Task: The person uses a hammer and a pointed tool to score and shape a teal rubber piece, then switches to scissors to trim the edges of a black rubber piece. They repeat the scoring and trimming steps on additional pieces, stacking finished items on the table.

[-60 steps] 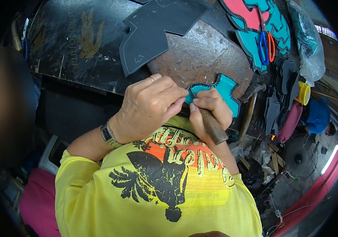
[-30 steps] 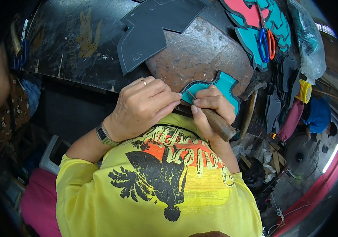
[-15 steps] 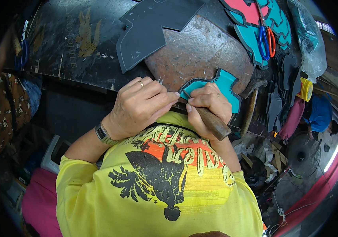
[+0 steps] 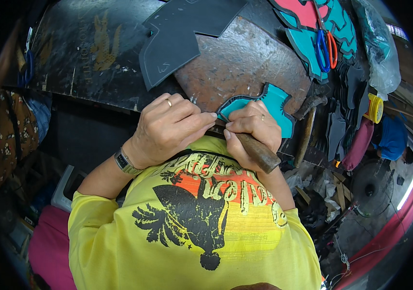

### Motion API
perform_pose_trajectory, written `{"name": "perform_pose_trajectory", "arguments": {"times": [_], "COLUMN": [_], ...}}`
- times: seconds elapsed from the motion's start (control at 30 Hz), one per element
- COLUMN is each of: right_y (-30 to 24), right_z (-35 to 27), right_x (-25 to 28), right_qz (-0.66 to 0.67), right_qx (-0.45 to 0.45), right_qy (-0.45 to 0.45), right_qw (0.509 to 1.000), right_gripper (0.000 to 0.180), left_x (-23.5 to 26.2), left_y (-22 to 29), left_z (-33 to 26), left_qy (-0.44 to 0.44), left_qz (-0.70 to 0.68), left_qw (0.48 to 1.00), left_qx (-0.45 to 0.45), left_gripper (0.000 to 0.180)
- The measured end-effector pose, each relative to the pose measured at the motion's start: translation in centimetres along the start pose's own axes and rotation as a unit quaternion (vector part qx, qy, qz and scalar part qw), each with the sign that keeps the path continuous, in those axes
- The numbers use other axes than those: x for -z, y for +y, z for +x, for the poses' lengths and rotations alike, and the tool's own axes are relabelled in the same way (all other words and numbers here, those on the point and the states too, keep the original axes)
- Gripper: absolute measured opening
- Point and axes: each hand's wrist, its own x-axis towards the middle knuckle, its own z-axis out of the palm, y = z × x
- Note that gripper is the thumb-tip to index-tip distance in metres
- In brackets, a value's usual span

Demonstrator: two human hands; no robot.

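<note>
Hands at work: left hand (image 4: 170, 128) pinches teal cut-out (image 4: 269, 107), right hand (image 4: 252, 130) grips wooden-handled tool (image 4: 257, 152); uncut dark sheet (image 4: 187, 34) waits at twelve o'clock.

Hands: two, the left hand (image 4: 167, 129) and the right hand (image 4: 253, 126), both closed around the work.
Rings: two, one on each hand.
Wristwatches: one, on the left wrist.
Wooden-handled tools: one wooden-handled tool (image 4: 258, 151) in the right hand; one hammer (image 4: 307, 126) just beside it.
Teal cut pieces: one teal piece (image 4: 274, 104) under the fingers; perhaps two or three more (image 4: 312, 43) stacked at the top, overlapping too much to count.
Dark grey sheets: one large dark sheet (image 4: 182, 34).
Scissors: one pair of scissors (image 4: 326, 46).
Yellow tape rolls: one yellow roll (image 4: 374, 108).
</note>
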Motion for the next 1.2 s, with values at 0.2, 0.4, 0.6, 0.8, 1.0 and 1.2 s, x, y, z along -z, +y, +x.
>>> {"name": "perform_pose_trajectory", "arguments": {"times": [0.2, 0.4, 0.6, 0.8, 1.0, 1.2], "right_y": [0.11, 0.19, 0.15, 0.07, 0.16, 0.33], "right_z": [-0.03, -0.05, 0.11, 0.17, 0.09, 0.02], "right_x": [0.23, 0.30, -0.01, 0.03, 0.20, 0.13], "right_qz": [0.019, 0.050, 0.009, -0.001, 0.034, 0.008], "right_qx": [-0.004, -0.021, 0.001, 0.004, -0.009, 0.006], "right_qy": [-0.002, 0.010, 0.006, 0.001, 0.000, -0.010], "right_qw": [1.000, 0.998, 1.000, 1.000, 0.999, 1.000], "right_gripper": [0.021, 0.021, 0.022, 0.023, 0.023, 0.023], "left_x": [-0.06, 0.01, 0.05, 0.15, 0.38, 0.26], "left_y": [-0.07, -0.34, -0.38, -0.46, -0.61, -0.79], "left_z": [0.03, 0.06, 0.07, 0.21, 0.30, 0.32], "left_qy": [0.009, 0.009, 0.007, 0.005, -0.005, -0.009], "left_qz": [0.009, 0.015, 0.011, 0.008, 0.008, -0.003], "left_qw": [1.000, 0.999, 1.000, 0.999, 0.999, 0.999], "left_qx": [-0.022, -0.032, -0.027, -0.035, -0.034, -0.035], "left_gripper": [0.020, 0.022, 0.022, 0.023, 0.023, 0.024]}}
